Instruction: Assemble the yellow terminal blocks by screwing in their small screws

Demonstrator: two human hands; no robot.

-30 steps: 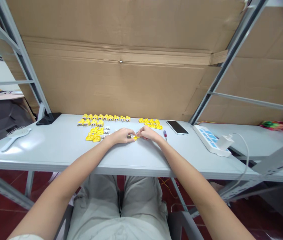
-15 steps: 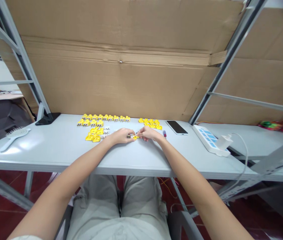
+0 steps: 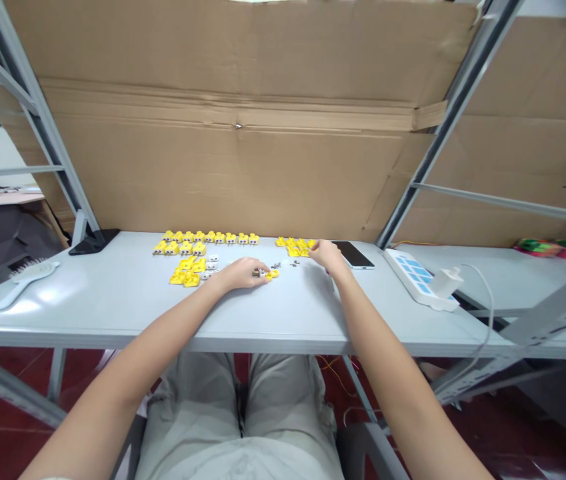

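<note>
My left hand (image 3: pixel 247 272) rests on the table, its fingers closed round a small yellow plastic piece (image 3: pixel 273 274) with a white and metallic part beside it. The fingers hide part of this assembly. Just beyond lie small metal parts (image 3: pixel 295 263). My right hand (image 3: pixel 327 255) is over the near right end of a group of yellow plastic pieces (image 3: pixel 293 244). Its fingertips are drawn together at the pieces, and what is between them is hidden. To the left of my left hand are loose yellow pieces (image 3: pixel 185 271) and small white parts (image 3: pixel 209 266).
Rows of yellow assembled pieces (image 3: pixel 210 237) stand along the back left. A phone (image 3: pixel 355 255) lies beyond my right hand. Farther right is a power strip (image 3: pixel 415 277) with a plugged-in charger (image 3: pixel 445 283). A hairbrush (image 3: pixel 30 277) lies far left. A cardboard wall (image 3: pixel 233 173) closes the back.
My right hand has moved away from my left hand, rightward and back to the yellow pieces. The small metal parts are now uncovered. My left hand keeps its place and hold.
</note>
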